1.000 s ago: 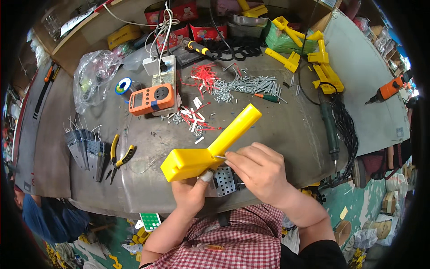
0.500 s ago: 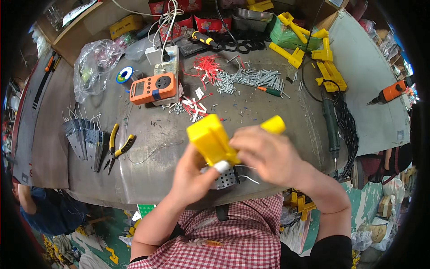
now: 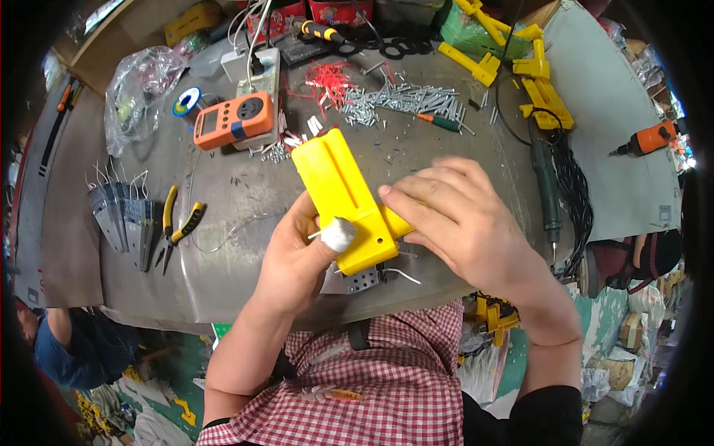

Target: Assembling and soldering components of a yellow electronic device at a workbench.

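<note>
A yellow plastic housing (image 3: 343, 195), long and flat with an angled end, is held over the near edge of the grey metal bench (image 3: 245, 201). My left hand (image 3: 297, 260) grips it from below, its bandaged thumb pressed on the housing's lower end. From the right, my right hand (image 3: 457, 223) holds the other branch of the housing, fingers spread over it. Under the housing a small perforated metal part (image 3: 363, 281) with bare wire leads lies on the bench.
An orange meter (image 3: 234, 119) sits at the back left beside a solder spool (image 3: 186, 102) and a clear bag (image 3: 141, 93). Yellow-handled pliers (image 3: 178, 227) and grey metal pieces (image 3: 123, 215) lie left. Screws (image 3: 401, 100), red parts (image 3: 331, 78), yellow housings (image 3: 543, 89) and a black power tool (image 3: 547, 186) lie behind and right.
The housing has been turned: a second ago its long arm pointed up to the right, now it points up to the left. Both hands shifted their hold around it.
</note>
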The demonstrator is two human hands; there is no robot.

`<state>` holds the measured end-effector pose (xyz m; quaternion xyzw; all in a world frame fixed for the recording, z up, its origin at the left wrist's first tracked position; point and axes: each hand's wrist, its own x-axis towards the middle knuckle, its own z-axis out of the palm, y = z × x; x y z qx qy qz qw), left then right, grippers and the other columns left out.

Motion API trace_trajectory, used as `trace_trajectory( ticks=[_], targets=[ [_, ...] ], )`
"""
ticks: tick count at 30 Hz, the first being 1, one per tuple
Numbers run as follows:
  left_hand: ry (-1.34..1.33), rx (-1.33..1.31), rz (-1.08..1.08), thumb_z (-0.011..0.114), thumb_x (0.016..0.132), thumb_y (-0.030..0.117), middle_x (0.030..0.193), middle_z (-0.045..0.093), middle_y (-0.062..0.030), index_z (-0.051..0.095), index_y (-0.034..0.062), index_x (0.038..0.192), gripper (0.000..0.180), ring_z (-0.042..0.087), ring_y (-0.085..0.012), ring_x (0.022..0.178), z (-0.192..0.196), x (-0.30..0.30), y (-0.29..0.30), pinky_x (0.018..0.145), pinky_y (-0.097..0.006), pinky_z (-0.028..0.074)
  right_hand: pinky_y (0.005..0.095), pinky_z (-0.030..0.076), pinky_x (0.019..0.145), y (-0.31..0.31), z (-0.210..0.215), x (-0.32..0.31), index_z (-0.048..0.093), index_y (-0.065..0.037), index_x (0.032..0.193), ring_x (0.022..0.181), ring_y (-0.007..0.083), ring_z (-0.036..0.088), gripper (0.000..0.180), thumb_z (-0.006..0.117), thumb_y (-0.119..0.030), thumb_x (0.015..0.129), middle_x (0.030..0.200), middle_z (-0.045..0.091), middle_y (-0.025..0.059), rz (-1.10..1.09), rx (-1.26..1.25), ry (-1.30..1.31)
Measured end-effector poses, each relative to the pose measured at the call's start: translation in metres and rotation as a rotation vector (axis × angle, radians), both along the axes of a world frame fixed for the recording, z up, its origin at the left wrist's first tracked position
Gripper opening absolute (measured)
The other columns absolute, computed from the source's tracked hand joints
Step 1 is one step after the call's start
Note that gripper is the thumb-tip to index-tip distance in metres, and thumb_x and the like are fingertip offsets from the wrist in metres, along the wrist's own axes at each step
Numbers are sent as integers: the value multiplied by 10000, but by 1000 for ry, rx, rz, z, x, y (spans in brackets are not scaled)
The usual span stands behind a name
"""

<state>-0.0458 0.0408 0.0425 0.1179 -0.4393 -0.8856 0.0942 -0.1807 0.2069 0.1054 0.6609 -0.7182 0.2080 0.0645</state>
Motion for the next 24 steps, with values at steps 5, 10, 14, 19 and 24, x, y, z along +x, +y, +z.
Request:
trace_trajectory(
  ticks=[5, 10, 14, 19, 24],
  targets=[
    [126, -1429, -209, 785, 612, 372, 1232, 505, -190, 412, 78, 1325, 856, 467, -359, 1169, -30, 6, 0, 976, -517, 307, 410, 406, 862, 18, -11, 3, 589, -1, 1093, 964, 265, 566, 438, 657, -112, 675, 998, 589, 120, -13, -101, -142],
    [29, -1599, -104, 765, 600, 274, 1128, 554, -139, 506, 54, 1193, 684, 509, -304, 1058, -50, 7, 14, 924, -487, 335, 410, 432, 842, 45, -82, 28, 600, -16, 1062, 973, 276, 568, 426, 675, -75, 647, 1031, 587, 115, -22, -138, -247],
    [-22, -1583, -66, 775, 539, 201, 1055, 551, -162, 516, -6, 1126, 674, 513, -331, 993, -45, 3, 16, 898, -435, 385, 409, 433, 856, 65, -101, 14, 603, -18, 1067, 981, 287, 563, 430, 679, -70, 646, 1034, 586, 100, -270, 100, -172],
    [-13, -1556, -61, 792, 490, 162, 1066, 546, -179, 524, -19, 1113, 702, 505, -366, 1002, -46, 4, 14, 893, -441, 407, 411, 424, 883, 42, -67, 2, 600, -45, 1101, 1009, 256, 552, 388, 598, -137, 724, 1034, 582, 85, -191, 160, -26],
    [1, -1529, -52, 806, 501, 180, 1064, 547, -189, 524, -23, 1110, 701, 511, -368, 995, -51, 3, 16, 880, -445, 414, 401, 411, 903, 32, -57, 2, 583, -21, 1114, 1008, 258, 541, 386, 531, -146, 753, 1032, 573, 106, -122, 273, 49]
  ],
)
